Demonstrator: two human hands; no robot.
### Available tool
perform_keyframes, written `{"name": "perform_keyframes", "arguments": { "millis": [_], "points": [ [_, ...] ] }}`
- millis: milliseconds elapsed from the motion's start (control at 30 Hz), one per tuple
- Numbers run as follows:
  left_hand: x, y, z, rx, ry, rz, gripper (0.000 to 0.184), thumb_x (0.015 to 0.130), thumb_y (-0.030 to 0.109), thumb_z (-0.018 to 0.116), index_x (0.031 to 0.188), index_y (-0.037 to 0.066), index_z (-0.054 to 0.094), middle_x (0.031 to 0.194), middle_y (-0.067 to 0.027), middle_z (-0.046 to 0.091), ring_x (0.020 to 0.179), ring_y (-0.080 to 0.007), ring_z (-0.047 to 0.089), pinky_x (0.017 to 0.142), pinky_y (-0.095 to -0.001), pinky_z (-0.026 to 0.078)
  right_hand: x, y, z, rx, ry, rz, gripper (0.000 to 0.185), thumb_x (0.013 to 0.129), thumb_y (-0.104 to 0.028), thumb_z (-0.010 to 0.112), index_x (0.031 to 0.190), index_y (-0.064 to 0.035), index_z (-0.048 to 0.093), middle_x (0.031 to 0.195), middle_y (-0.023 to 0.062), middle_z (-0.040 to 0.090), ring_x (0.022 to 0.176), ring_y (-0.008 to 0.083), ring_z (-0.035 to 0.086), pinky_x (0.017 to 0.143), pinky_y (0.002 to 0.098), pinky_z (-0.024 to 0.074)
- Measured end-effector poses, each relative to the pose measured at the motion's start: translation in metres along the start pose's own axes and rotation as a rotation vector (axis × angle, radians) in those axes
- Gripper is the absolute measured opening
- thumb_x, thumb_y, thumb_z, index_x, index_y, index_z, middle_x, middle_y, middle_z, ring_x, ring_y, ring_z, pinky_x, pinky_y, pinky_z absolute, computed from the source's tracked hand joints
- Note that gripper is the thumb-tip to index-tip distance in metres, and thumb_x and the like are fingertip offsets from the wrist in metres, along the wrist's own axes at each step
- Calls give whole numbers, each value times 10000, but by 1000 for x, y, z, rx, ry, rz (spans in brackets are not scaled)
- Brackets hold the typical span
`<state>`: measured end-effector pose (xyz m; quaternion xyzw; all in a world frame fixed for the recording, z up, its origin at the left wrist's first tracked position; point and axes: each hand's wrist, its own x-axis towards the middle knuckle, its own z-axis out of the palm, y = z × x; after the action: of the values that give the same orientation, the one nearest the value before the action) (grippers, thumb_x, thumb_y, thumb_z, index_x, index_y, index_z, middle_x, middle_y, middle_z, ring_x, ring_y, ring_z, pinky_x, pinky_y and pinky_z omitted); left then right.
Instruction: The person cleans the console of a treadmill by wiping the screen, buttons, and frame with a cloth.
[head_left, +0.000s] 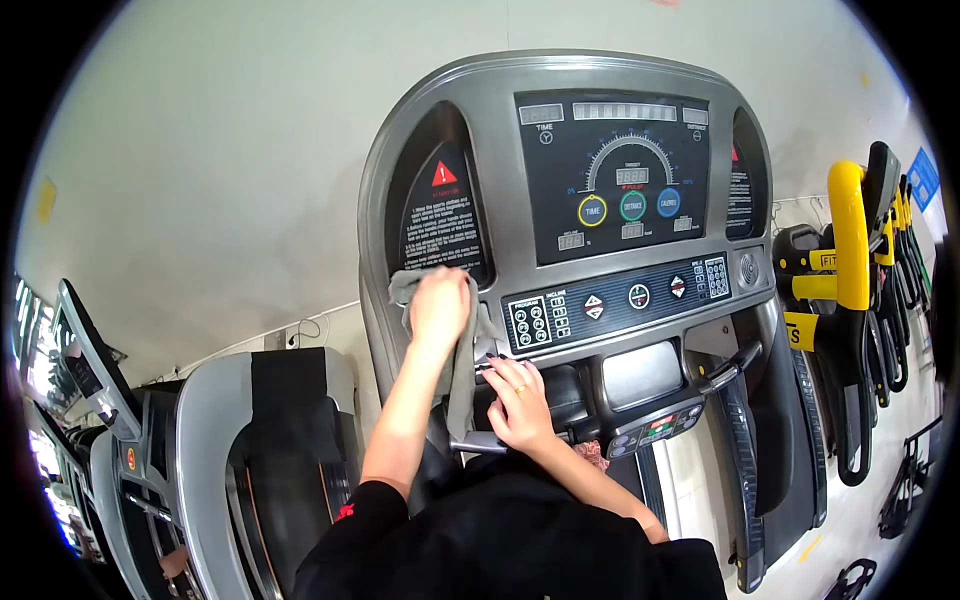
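Observation:
A grey cloth [461, 390] is bunched under my left hand [440, 308], which is closed on it at the lower end of the console's left recess. The cloth's long end hangs down toward the handrail. My right hand [519, 402], with a ring on one finger, lies with its fingers stretched out at the lower left edge of the treadmill console [430, 90]. Its fingertips are close to the hanging cloth. Beside the hands is the button strip [640, 297], below the dark display panel [620, 180]. A warning label [442, 215] shows in the left recess.
A second treadmill [215, 430] stands on the left, with more machines beyond it. Black equipment with a yellow handle [848, 235] stands on the right. Below the console are a metal handle [730, 368] and a small control pad [657, 430]. A pale wall [250, 150] rises behind.

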<state>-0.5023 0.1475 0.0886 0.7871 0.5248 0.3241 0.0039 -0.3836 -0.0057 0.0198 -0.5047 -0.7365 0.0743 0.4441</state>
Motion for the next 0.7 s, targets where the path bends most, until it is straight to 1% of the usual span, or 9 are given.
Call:
{"name": "perform_keyframes", "arguments": {
  "millis": [33, 67, 167, 200, 267, 333, 433, 500, 700],
  "points": [
    [-6, 7, 0, -21, -65, -18, 137, 812, 102, 558, 899, 56, 653, 963, -136, 605, 924, -291, 575, 786, -415, 477, -1, 2, -1, -2, 9, 1, 515, 673, -64, 602, 1185, -61, 543, 1286, 106, 493, 1210, 291, 430, 1042, 494, 279],
    [-11, 10, -4, -31, -130, -52, 201, 825, 139, 544, 977, 49, 638, 1043, -128, 615, 1001, -276, 569, 867, -410, 455, -2, 5, -2, -47, -35, 8, 524, 676, -74, 608, 1195, -64, 537, 1296, 104, 487, 1225, 290, 422, 1048, 497, 272],
    [-28, 13, -11, 32, -32, 63, 291, 823, 156, 555, 1083, 33, 601, 1115, -118, 607, 1068, -281, 551, 953, -418, 407, -14, 12, 2, -117, -96, 35, 560, 677, -105, 626, 1226, -77, 518, 1332, 91, 467, 1262, 268, 403, 1044, 548, 246],
    [-32, 15, -16, 5, -80, 30, 388, 807, 141, 577, 1166, -4, 554, 1188, -162, 575, 1135, -329, 515, 998, -410, 369, -18, 13, 5, -171, -93, 13, 571, 676, -111, 631, 1233, -84, 514, 1344, 84, 459, 1267, 255, 401, 1029, 581, 237],
    [-36, 12, -20, -30, -85, 30, 407, 806, 139, 581, 1182, -9, 542, 1208, -175, 560, 1152, -334, 503, 1005, -408, 366, -27, 16, 13, -249, -122, 6, 590, 672, -131, 644, 1245, -98, 511, 1373, 62, 437, 1278, 217, 392, 986, 658, 211],
    [-39, 10, -28, -151, -93, -30, 438, 802, 131, 588, 1207, -23, 524, 1234, -203, 539, 1180, -351, 482, 1018, -410, 358, -33, 18, 19, -297, -109, 12, 626, 659, -155, 657, 1266, -123, 507, 1391, 51, 422, 1296, 245, 366, 972, 681, 202],
    [-42, -4, -26, -101, -70, -20, 432, 803, 131, 592, 1203, -19, 530, 1227, -197, 545, 1179, -346, 484, 1017, -413, 361, -32, 11, 23, -326, -97, 49, 635, 643, -148, 638, 1265, -117, 513, 1386, 78, 431, 1280, 326, 373, 953, 695, 216],
    [-39, -6, -24, -32, -70, 63, 392, 799, 136, 596, 1166, 1, 558, 1152, -179, 584, 1117, -343, 519, 971, -420, 389, -27, 7, 27, -321, -74, 44, 623, 640, -152, 636, 1251, -116, 522, 1377, 78, 436, 1280, 308, 376, 956, 694, 197],
    [-24, 2, -18, 17, -141, 32, 323, 804, 142, 592, 1108, 33, 598, 1094, -134, 616, 1059, -309, 554, 919, -414, 415, -11, 8, 26, -343, 16, 55, 557, 631, -141, 634, 1183, -133, 560, 1249, 24, 507, 1205, 237, 431, 995, 641, 153]
  ]
}}
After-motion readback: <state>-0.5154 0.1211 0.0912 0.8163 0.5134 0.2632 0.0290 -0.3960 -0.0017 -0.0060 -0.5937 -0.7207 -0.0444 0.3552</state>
